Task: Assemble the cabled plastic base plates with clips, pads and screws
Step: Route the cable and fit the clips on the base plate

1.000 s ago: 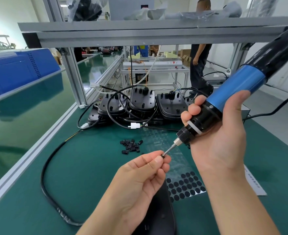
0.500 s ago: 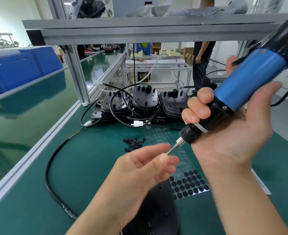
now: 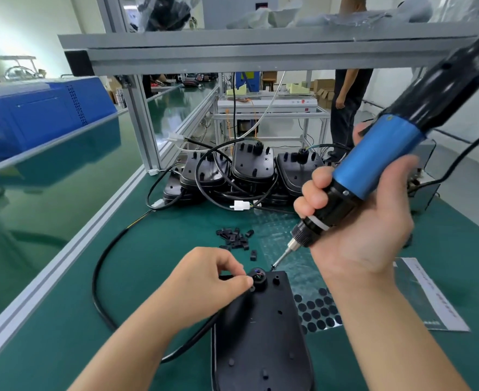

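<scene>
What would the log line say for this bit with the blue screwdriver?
right hand: grips electric screwdriver | bit at base plate far edge | left hand: fingertips at cable socket

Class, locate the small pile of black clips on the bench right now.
In the head view, the black clips lie mid-bench on the green mat, between the stacked base plates behind and the left hand in front.
</scene>
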